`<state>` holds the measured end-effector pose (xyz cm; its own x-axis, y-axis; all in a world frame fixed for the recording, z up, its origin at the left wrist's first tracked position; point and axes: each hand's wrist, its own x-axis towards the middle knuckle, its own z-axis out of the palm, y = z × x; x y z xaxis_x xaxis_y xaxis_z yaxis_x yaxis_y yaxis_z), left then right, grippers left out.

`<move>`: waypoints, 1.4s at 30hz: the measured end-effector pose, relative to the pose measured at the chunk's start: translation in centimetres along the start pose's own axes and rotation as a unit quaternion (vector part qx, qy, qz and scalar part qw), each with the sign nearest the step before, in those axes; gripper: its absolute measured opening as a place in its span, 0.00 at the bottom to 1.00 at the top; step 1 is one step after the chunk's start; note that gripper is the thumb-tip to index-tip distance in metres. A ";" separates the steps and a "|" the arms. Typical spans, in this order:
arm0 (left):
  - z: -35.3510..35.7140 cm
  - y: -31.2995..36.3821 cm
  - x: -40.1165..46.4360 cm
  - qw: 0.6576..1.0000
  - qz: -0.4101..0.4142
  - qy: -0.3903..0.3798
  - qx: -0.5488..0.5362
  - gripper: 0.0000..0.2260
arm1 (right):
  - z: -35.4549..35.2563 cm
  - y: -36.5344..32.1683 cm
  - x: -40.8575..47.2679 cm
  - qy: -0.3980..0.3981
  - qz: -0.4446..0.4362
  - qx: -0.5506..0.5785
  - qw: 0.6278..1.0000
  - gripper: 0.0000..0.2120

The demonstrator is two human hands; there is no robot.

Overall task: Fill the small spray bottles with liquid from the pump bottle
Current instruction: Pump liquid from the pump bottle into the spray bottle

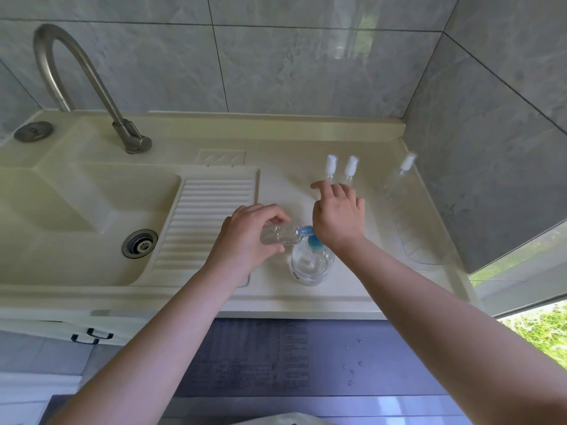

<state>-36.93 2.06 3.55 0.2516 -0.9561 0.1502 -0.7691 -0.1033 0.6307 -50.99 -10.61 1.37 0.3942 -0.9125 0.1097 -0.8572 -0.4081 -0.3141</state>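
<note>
Grey marbled tiles back a cream surface [276,185] with a sink [76,210] moulded into its left side. Near the front edge of that surface, the left hand [248,237] curls its fingers and thumb round a small clear spray bottle [280,234], holding it tilted almost flat with its open neck pointing right, against the blue nozzle of the pump bottle [311,262]. The right hand [337,216] rests its palm on the blue pump head, fingers loosely spread and reaching forward, gripping nothing that can be seen. The pump bottle itself stands upright just below both hands, clear and round, with liquid visible inside.

Beyond the right hand's fingertips, two capped spray bottles [340,168] stand side by side, white caps up. Further right, near the corner wall, a third capped bottle [402,173] stands alone, and a clear plastic tray [423,240] lies along the surface's right edge.

Left of the hands, a ribbed washboard [208,222] slopes toward the basin, where a metal drain [139,243] sits. A curved steel tap [79,84] rises behind the sink. Below the surface's front edge lies a dark blue mat [276,354] with a few water droplets.
</note>
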 end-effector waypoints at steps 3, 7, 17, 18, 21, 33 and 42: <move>0.0 0.0 0.0 1.000 0.002 0.001 -0.004 0.22 | -0.5 -0.1 0.1 0.017 -0.007 -0.015 1.000 0.22; 0.0 0.1 0.0 1.000 0.001 0.006 -0.004 0.21 | -1.0 -0.4 0.3 0.049 -0.028 -0.031 0.998 0.23; -0.4 -0.2 -0.3 1.000 0.005 0.010 0.006 0.21 | -1.1 -1.0 0.2 0.071 -0.033 -0.054 0.995 0.26; -0.4 -0.2 -0.3 1.000 0.004 0.011 0.005 0.22 | -1.1 -1.1 0.2 0.070 -0.039 -0.059 0.995 0.27; -0.3 -0.2 -0.3 1.000 0.004 0.013 0.001 0.22 | -0.8 -1.2 -0.2 0.053 -0.054 -0.077 0.994 0.27; -0.4 -0.2 -0.4 1.000 -0.001 0.010 -0.004 0.22 | -0.9 -1.5 -0.1 0.063 -0.064 -0.086 0.992 0.27; -0.7 -0.3 -0.3 1.000 0.001 0.003 0.000 0.21 | -1.4 -1.3 0.4 0.074 -0.062 -0.081 0.992 0.29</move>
<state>-36.38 2.61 3.83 0.2544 -0.9544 0.1564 -0.7700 -0.1020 0.6299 -50.16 -10.47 3.15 0.4573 -0.8447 0.2783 -0.8522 -0.5057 -0.1346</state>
